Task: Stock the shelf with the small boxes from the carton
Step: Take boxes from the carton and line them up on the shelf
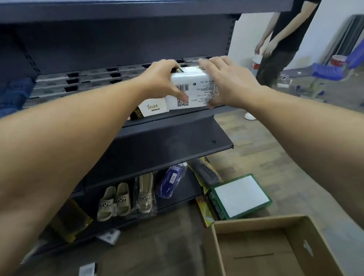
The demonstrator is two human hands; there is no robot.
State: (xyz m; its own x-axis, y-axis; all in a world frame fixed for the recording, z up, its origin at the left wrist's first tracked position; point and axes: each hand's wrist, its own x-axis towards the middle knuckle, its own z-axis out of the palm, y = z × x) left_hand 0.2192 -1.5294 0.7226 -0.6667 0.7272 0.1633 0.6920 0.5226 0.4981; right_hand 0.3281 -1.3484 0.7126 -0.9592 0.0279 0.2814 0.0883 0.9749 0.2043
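A white small box with a barcode and QR code sits at the right end of the dark middle shelf. My left hand grips its left end, thumb on the front face. On the box's right side, my right hand holds it, fingers over the top and thumb under the lower right corner. Another white and black small box lies on the shelf just left and in front of it. The brown carton stands open on the floor at lower right; nothing shows inside it.
Grey trays line the back of the shelf. Slippers and a blue packet lie on the lower shelf. A green-edged box sits on the floor. A person stands at the right by a blue chair.
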